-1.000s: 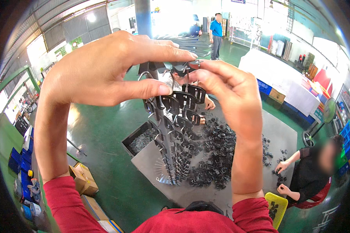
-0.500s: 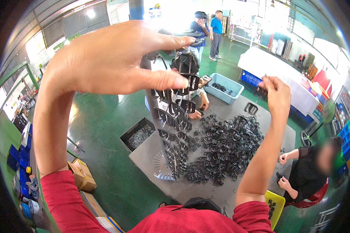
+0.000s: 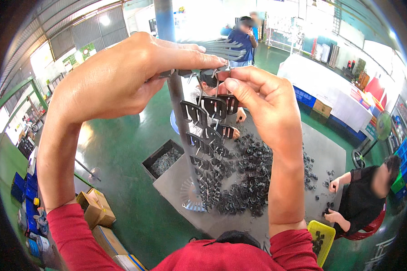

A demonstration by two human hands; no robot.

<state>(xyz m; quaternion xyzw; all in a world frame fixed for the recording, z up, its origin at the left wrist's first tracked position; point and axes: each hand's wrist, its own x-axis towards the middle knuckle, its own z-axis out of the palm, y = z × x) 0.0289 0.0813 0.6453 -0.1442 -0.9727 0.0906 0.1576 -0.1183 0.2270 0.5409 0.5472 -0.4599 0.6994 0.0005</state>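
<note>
A tall hanging rack carries rows of black plastic strap buckles (image 3: 194, 113) on thin metal hooks. At its top, my right hand (image 3: 269, 101) pinches a black buckle (image 3: 223, 74) at a hook, thumb and fingertips closed. My left hand (image 3: 126, 79) reaches over from the left, its index finger stretched along the top row to the same hook. The other left fingers curl in among dark pieces; what they hold is hidden. Below, a big heap of loose black buckles (image 3: 246, 180) covers part of the grey table (image 3: 323, 140).
A grey post (image 3: 165, 22) rises behind the rack. A black bin (image 3: 163, 158) of small metal parts stands left of the table. One co-worker (image 3: 366, 194) sits at right beside a yellow basket (image 3: 321, 241); another is partly hidden behind the rack. Cardboard boxes (image 3: 95, 207) stand at lower left.
My right hand has come in from the right to the rack's top. My left thumb has drawn back and its fingers have curled. A standing person has moved right in the background.
</note>
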